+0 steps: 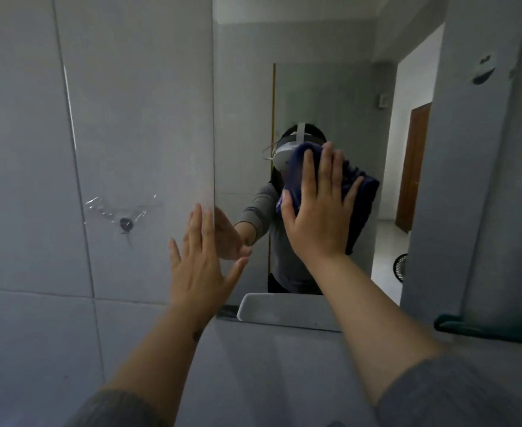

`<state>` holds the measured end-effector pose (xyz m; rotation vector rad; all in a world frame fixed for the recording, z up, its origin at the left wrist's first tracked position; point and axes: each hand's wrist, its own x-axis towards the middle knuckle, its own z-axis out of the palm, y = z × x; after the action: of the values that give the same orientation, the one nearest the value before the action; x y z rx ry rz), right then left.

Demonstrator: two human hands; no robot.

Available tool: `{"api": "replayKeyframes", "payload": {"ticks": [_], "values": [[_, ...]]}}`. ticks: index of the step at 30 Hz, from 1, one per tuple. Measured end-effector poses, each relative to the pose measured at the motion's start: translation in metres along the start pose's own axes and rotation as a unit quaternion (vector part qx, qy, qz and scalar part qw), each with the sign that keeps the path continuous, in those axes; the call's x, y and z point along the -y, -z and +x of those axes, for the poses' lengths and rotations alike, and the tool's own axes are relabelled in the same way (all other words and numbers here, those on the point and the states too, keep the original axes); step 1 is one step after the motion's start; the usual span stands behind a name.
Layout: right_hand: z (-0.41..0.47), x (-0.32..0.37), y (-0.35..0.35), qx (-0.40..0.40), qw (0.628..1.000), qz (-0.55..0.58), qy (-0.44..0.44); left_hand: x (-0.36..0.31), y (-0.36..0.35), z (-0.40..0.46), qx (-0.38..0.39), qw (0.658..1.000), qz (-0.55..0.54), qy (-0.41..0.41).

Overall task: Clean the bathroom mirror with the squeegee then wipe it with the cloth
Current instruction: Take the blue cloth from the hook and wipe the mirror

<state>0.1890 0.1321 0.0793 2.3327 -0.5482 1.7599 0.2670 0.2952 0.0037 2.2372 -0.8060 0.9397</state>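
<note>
The wiping step looks under way: the right hand (318, 208), its grip flat and spread, presses the dark blue cloth (359, 192) against the mirror (315, 72) while the empty, open left hand (201, 266) braces at the mirror's left edge; next, sweep the cloth across unwiped glass.

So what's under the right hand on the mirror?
A dark blue cloth, pressed flat against the mirror by the right hand. The glass beneath it is covered.

cloth (361, 192) on mirror (315, 87) (wall (99, 118) left), basin (284, 309) below
</note>
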Motion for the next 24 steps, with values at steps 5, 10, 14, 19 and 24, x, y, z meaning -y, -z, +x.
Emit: {"api": "replayKeyframes", "payload": {"ticks": [5,10,14,19,24], "values": [[0.007,0.053,-0.018,0.023,0.993,-0.008,0.112,0.012,-0.019,-0.023,0.037,0.999,0.008,0.017],[-0.021,0.06,-0.035,0.051,0.969,-0.005,0.24,0.012,-0.036,-0.044,0.045,0.998,-0.009,0.042],[-0.044,0.042,-0.037,0.064,0.961,-0.012,0.267,0.009,-0.049,-0.053,0.067,0.997,-0.014,0.046],[-0.068,-0.004,-0.027,0.071,0.963,-0.035,0.256,0.005,-0.056,-0.057,0.093,0.994,0.001,0.062],[-0.07,-0.055,-0.006,0.068,0.98,-0.062,0.178,0.011,-0.054,-0.051,0.088,0.992,0.054,0.071]]}}
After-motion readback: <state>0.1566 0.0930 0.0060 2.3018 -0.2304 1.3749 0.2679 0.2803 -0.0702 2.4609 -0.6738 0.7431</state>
